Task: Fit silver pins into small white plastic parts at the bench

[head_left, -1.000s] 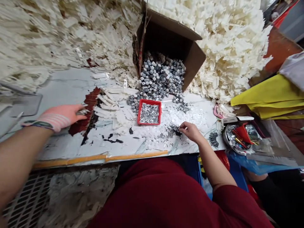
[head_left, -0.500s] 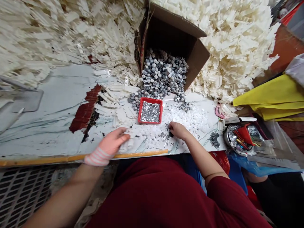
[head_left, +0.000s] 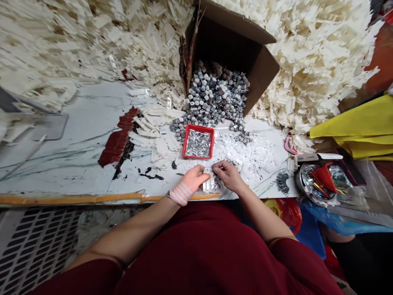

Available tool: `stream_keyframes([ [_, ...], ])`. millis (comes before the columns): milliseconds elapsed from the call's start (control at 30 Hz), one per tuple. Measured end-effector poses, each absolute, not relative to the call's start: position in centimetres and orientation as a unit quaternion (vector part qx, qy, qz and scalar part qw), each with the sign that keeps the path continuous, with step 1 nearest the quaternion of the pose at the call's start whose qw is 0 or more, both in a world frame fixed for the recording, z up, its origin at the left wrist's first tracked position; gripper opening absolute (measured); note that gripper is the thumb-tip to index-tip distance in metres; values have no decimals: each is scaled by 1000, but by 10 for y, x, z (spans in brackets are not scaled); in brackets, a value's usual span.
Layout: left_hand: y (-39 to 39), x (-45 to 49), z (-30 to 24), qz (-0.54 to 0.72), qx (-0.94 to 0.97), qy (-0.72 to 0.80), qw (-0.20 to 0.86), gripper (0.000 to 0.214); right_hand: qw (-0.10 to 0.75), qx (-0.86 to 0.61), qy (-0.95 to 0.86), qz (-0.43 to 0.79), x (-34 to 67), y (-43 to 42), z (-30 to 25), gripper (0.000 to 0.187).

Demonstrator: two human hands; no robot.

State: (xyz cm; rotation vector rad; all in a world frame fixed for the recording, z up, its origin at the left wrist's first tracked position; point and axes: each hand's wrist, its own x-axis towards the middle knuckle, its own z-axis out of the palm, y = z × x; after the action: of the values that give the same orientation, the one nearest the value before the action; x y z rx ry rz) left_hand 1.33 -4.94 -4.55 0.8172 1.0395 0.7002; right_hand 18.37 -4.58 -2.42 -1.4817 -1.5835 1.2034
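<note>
My left hand (head_left: 193,181), in a pink glove with a striped cuff, is closed on a white plastic piece (head_left: 208,185) near the table's front edge. My right hand (head_left: 226,174) is bare and sits right beside it, its fingers pinched together over a scatter of small dark metal pins (head_left: 221,181); what they pinch is too small to name. Both hands meet just in front of a small red tray (head_left: 198,142) filled with shiny metal pins. Flat white plastic strips (head_left: 150,133) lie to the left of the tray.
A cardboard box (head_left: 233,49) on its side spills grey metal parts (head_left: 215,96) behind the tray. Huge heaps of white plastic pieces (head_left: 307,57) fill the back. Small white bits (head_left: 248,149), a round tin of tools (head_left: 319,180) and yellow sheets (head_left: 356,127) lie right.
My left hand has swept from the far left of the table to the middle with a white piece. My right hand has shifted slightly left to meet it.
</note>
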Motion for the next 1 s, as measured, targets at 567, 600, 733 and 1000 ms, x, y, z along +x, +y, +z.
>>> stream_keyframes([
  [567, -61, 3, -40, 281, 400, 500, 715, 25, 274, -598, -670, 345, 165, -62, -35, 15],
  [600, -62, 2, -39, 278, 403, 502, 713, 25, 264, -587, -663, 382, 169, -61, -36, 16],
  [733, -62, -2, -36, 275, 390, 503, 721, 24, 242, -590, -622, 454, 191, -45, -42, 20],
  [1000, -59, -5, -47, 284, 330, 510, 742, 30, 99, -643, -733, 199, 184, -21, -64, 13],
])
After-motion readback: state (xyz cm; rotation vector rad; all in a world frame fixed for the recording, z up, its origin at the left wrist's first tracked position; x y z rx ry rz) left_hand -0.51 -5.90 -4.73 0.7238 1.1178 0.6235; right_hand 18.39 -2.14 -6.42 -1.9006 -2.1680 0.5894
